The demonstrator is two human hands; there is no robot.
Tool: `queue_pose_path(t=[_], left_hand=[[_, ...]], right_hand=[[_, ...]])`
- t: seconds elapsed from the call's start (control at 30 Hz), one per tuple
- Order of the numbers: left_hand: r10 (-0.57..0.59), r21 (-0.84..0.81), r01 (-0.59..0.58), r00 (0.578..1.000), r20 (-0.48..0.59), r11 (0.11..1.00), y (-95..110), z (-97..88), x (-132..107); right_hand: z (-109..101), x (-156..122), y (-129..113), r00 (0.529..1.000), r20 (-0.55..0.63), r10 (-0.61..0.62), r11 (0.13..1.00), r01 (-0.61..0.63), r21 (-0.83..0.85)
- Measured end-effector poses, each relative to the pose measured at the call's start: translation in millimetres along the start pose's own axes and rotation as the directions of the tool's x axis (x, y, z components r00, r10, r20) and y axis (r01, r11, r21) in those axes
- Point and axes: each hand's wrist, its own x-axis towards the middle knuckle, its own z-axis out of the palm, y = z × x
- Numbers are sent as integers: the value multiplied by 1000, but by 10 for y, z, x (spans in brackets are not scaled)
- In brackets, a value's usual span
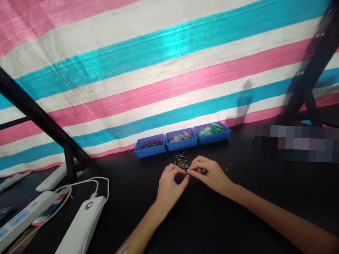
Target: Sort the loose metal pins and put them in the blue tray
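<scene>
My left hand [171,185] and my right hand [209,174] meet fingertip to fingertip over the black table [210,226]. Both are pinched together around a tiny thing between them, too small to name. Just beyond the fingers lies a small heap of thin metal pins [181,161]. Behind that heap stand three blue trays in a row: the left tray [150,145] holds dark pins, the middle tray [181,139] holds clear little bags, the right tray [212,132] holds green pieces.
A striped pink, white and blue tarp [161,66] hangs behind the table. White power strips [81,228] with cables lie at the lower left. Black frame bars [32,109] slant at the left, and another black frame post [318,62] stands at the right.
</scene>
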Motion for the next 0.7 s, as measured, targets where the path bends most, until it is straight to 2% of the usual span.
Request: queue_pose_path(t=[0.2,0.33,0.53,0.7], left_hand=[[-83,-238,70,996,-42,969,75,-49,26],[-115,-360,83,991,-68,929,81,-49,31],[-104,-385,83,994,-35,919,55,-8,17],[-98,-357,66,992,-73,932,86,-33,20]], right_hand=[[-44,34,-44,998,-41,56,998,-55,38],[14,11,-42,999,2,42,998,-42,48],[89,-42,-83,992,127,11,994,-24,105],[52,-26,-122,992,119,44,983,-64,172]])
